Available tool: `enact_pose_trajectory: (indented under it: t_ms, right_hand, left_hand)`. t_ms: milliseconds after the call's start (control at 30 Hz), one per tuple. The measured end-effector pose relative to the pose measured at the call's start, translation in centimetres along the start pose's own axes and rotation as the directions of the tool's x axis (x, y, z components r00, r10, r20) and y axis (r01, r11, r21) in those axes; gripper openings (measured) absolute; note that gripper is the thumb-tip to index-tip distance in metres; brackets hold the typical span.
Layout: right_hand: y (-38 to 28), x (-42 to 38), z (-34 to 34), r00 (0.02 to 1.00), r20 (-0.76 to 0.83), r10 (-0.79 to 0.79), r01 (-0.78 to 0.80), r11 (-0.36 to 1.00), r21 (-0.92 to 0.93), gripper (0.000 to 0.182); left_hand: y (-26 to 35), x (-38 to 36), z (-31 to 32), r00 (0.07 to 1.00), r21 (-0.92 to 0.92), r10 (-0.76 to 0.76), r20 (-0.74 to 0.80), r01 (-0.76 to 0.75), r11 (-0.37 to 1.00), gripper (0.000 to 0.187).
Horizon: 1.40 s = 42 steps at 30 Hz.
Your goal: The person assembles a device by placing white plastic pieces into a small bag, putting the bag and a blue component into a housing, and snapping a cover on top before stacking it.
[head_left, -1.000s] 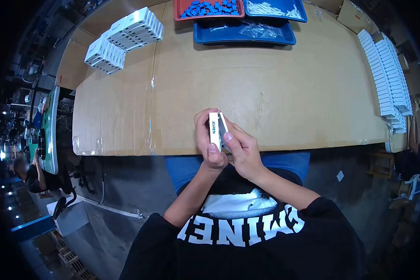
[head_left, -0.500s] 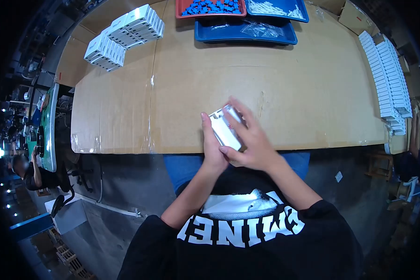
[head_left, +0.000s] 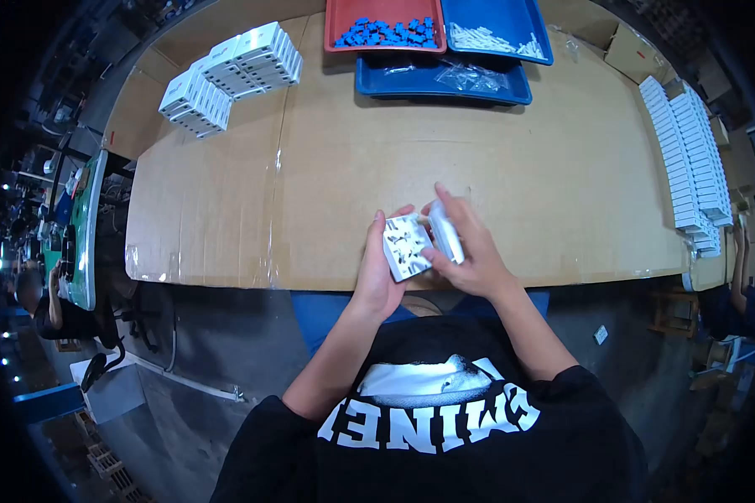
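Observation:
Over the table's front edge, my left hand (head_left: 378, 272) is closed around a white rectangular case (head_left: 407, 248). The face turned up on this case shows small dark and grey parts, too fine to name. Just to the right, my right hand (head_left: 478, 256) grips a white cover-like piece (head_left: 447, 235), tilted on its edge and somewhat blurred. A narrow gap shows between the two white pieces near their tops. The fingers of my right hand hide part of the cover.
A red tray (head_left: 386, 12) holds blue pieces; a blue tray (head_left: 497, 10) holds white sticks. Below them, another blue tray (head_left: 411, 90) has clear plastic bits. White cases are stacked at left (head_left: 252, 59) and right (head_left: 688, 159). Other people sit at both sides.
The white piece was one closed-looking block between both hands. Now my right hand has moved right with the cover, and the inside-looking face of the case shows in my left hand.

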State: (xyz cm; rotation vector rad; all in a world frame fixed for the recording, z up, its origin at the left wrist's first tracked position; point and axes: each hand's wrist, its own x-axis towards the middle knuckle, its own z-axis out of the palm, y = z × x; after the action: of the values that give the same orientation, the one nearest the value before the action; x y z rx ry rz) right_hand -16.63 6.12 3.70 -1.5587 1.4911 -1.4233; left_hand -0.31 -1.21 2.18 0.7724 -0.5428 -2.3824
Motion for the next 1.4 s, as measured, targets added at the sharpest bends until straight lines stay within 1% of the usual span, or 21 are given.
enact_pose_trajectory:
  t_ms: [33, 100, 133, 167, 233, 300, 367, 400, 467, 500, 567, 600, 667, 833, 900, 967, 1033, 1100, 1200, 1267, 1400]
  right_hand:
    - [0.5, 0.5, -0.6, 1.000, -0.004, -0.003, 0.003, 1.000, -0.010, 0.081]
    - [2.0, 1.9, -2.3, 0.964, -0.141, -0.224, 0.187, 0.953, -0.237, 0.071]
    - [1.8, 2.4, -2.6, 0.958, -0.238, -0.159, 0.096, 0.962, -0.256, 0.063]
    - [1.7, 2.7, -2.7, 0.955, -0.244, -0.167, 0.099, 0.959, -0.267, 0.063]
    - [1.7, 3.0, -3.1, 0.934, -0.316, -0.166, 0.019, 0.907, -0.421, 0.063]
    - [2.5, 1.6, -3.6, 0.946, -0.306, -0.107, -0.025, 0.918, -0.396, 0.060]
    - [2.1, -0.8, -4.0, 0.990, -0.139, 0.023, -0.095, 0.839, -0.536, 0.058]
    - [1.6, -1.6, -4.3, 0.997, -0.077, -0.005, -0.043, 0.793, -0.607, 0.059]
    - [0.9, -3.3, -4.5, 1.000, 0.007, -0.010, 0.012, 0.730, -0.683, 0.065]
    - [0.0, -3.7, -4.8, 0.996, 0.088, 0.012, 0.057, 0.676, -0.735, 0.070]
    - [-0.1, -4.1, -4.5, 0.990, 0.137, 0.042, 0.070, 0.690, -0.720, 0.069]
    - [0.1, -3.8, -4.3, 0.990, 0.139, 0.037, 0.075, 0.691, -0.719, 0.069]
    - [0.9, -3.2, -3.9, 0.986, 0.134, 0.097, 0.026, 0.706, -0.707, 0.067]
    - [2.3, 1.3, -4.1, 0.995, 0.093, 0.023, 0.059, 0.615, -0.786, 0.060]
    - [2.0, 3.1, -4.8, 0.988, 0.126, 0.093, 0.040, 0.632, -0.774, 0.053]
    - [3.2, 5.5, -5.4, 0.996, 0.089, 0.011, 0.061, 0.641, -0.765, 0.044]
    - [4.6, 9.1, -6.6, 0.993, -0.106, -0.055, -0.032, 0.728, -0.685, 0.040]
    - [5.6, 13.2, -8.1, 0.984, -0.148, -0.097, -0.034, 0.717, -0.696, 0.041]
    - [8.5, 19.2, -10.1, 0.990, -0.139, 0.013, -0.113, 0.661, -0.742, 0.055]
    - [9.8, 22.1, -10.6, 0.974, -0.060, 0.220, -0.171, 0.530, -0.830, 0.073]
    - [10.5, 25.1, -10.5, 0.919, 0.002, 0.395, -0.181, 0.425, -0.887, 0.086]
  left_hand:
    - [-0.2, 0.4, 0.0, 1.000, -0.002, -0.001, 0.011, 0.001, 1.000, 0.056]
    - [-0.4, 1.5, 0.2, 0.914, 0.401, 0.404, 0.039, -0.385, 0.831, 0.048]
    - [0.1, 2.0, -0.4, 0.866, 0.466, 0.482, 0.136, -0.485, 0.740, 0.049]
    - [0.4, 2.6, -1.2, 0.864, 0.460, 0.481, 0.149, -0.491, 0.740, 0.049]
    - [1.1, 3.0, -2.0, 0.814, 0.645, 0.502, 0.292, -0.555, 0.525, 0.056]
    - [2.4, 1.6, -2.2, 0.830, 0.587, 0.486, 0.275, -0.545, 0.599, 0.056]
    - [4.2, 0.4, -3.4, 0.780, 0.852, 0.460, 0.425, -0.517, 0.088, 0.051]
    - [4.8, -0.1, -4.1, 0.775, 0.848, 0.464, 0.430, -0.523, 0.087, 0.051]
    - [5.3, -1.0, -5.2, 0.740, 0.755, 0.299, 0.603, -0.407, -0.514, 0.048]
    - [5.0, -1.4, -5.1, 0.740, 0.757, 0.300, 0.602, -0.408, -0.511, 0.048]
    - [4.8, -1.9, -4.6, 0.867, 0.723, 0.029, 0.498, -0.397, -0.566, 0.051]
    - [4.7, -1.7, -4.2, 0.875, 0.738, 0.022, 0.484, -0.395, -0.548, 0.056]
    - [4.8, -0.6, -3.8, 0.863, 0.733, 0.053, 0.502, -0.392, -0.556, 0.057]
    - [5.3, 2.2, -2.9, 0.833, 0.732, 0.135, 0.537, -0.380, -0.566, 0.058]
    - [4.9, 2.3, -2.9, 0.835, 0.751, 0.170, 0.523, -0.358, -0.555, 0.056]
    - [4.3, 2.0, -3.2, 0.829, 0.761, 0.199, 0.523, -0.350, -0.546, 0.055]
    - [3.7, 1.7, -3.6, 0.824, 0.771, 0.222, 0.522, -0.344, -0.536, 0.055]
    - [3.3, 1.5, -3.9, 0.815, 0.791, 0.261, 0.517, -0.338, -0.510, 0.055]
    - [3.2, 1.6, -3.8, 0.797, 0.805, 0.296, 0.526, -0.355, -0.475, 0.058]
    - [3.3, 1.4, -3.5, 0.778, 0.815, 0.333, 0.533, -0.365, -0.451, 0.060]
    - [3.5, 1.3, -3.7, 0.727, 0.824, 0.407, 0.553, -0.406, -0.395, 0.067]
